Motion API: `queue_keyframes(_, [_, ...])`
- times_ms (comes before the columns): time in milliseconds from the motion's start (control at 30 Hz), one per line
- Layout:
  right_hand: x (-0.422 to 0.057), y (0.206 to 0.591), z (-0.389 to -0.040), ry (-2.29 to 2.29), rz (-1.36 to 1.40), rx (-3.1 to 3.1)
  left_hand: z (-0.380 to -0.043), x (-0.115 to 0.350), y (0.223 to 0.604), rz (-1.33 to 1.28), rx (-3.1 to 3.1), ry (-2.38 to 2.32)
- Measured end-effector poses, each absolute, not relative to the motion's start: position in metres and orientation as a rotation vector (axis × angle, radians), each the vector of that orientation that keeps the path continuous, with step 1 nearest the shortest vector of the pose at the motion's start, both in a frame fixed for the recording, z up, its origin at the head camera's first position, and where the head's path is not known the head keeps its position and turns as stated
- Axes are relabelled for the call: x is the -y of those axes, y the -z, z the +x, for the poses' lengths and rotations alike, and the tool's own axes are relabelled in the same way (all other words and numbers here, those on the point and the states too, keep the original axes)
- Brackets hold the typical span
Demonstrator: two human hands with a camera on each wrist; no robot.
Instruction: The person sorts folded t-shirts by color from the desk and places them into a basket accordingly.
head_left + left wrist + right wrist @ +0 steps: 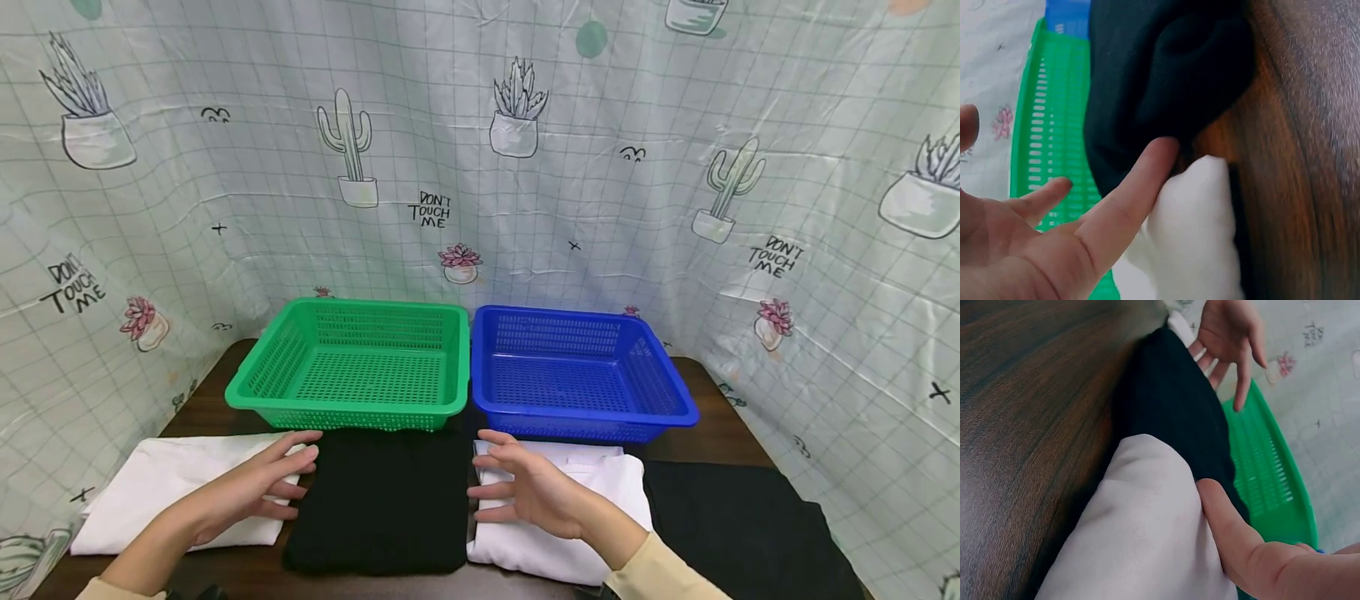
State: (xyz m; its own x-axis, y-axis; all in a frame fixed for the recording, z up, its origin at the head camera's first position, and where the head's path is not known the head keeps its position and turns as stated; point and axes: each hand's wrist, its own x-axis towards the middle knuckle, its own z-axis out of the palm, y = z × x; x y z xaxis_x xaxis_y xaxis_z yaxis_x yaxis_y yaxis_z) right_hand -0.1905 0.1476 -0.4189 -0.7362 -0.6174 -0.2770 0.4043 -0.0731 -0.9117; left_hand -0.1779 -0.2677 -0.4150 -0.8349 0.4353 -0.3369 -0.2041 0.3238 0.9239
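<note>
In the head view my left hand (251, 483) is over the right end of a folded white cloth (180, 467), fingers spread toward a folded black cloth (378, 500). My right hand (536, 487) is over a second folded white cloth (622, 517), its fingers loosely spread and pointing left. Nothing is held in either palm. From the left wrist, one finger (1129, 194) overlaps the edge where the white and black cloths meet. A right finger (1229, 519) lies along the side of the white cloth (1147, 512) in the right wrist view.
A green plastic basket (348, 408) and a blue plastic basket (585, 417) stand side by side behind the cloths, with bare insides. Another folded black cloth (742, 525) lies at the right. All rest on a dark wooden table (723, 400), with a patterned curtain (450, 108) around it.
</note>
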Motion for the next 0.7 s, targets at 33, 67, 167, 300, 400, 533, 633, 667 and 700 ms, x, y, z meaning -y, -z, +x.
queue_keyframes(33, [-0.146,0.42,-0.191,1.878,-0.231,-1.518,-0.178,0.266,0.415,0.202,-2.053,-1.541])
queue_keyframes(67, [-0.144,0.422,-0.191,1.872,-0.221,-1.531,-0.178,0.264,0.416,0.19,-2.053,-1.535])
queue_keyframes(167, [-0.139,0.426,-0.191,1.85,-0.182,-1.587,-0.18,0.259,0.417,0.144,-2.054,-1.522])
queue_keyframes(300, [-0.131,0.431,-0.192,1.836,-0.145,-1.613,-0.181,0.255,0.419,0.099,-2.048,-1.514])
queue_keyframes(400, [-0.126,0.434,-0.194,1.828,-0.145,-1.61,-0.182,0.252,0.421,0.096,-2.027,-1.525])
queue_keyframes(533, [-0.121,0.437,-0.195,1.817,-0.147,-1.61,-0.183,0.25,0.424,0.117,-1.978,-1.548])
queue_keyframes(633, [-0.116,0.439,-0.196,1.821,-0.154,-1.597,-0.183,0.248,0.427,0.141,-1.957,-1.561])
queue_keyframes(667, [-0.115,0.44,-0.196,1.825,-0.158,-1.591,-0.183,0.247,0.428,0.148,-1.958,-1.565])
queue_keyframes(700, [-0.113,0.441,-0.196,1.827,-0.162,-1.587,-0.183,0.246,0.429,0.152,-1.962,-1.569])
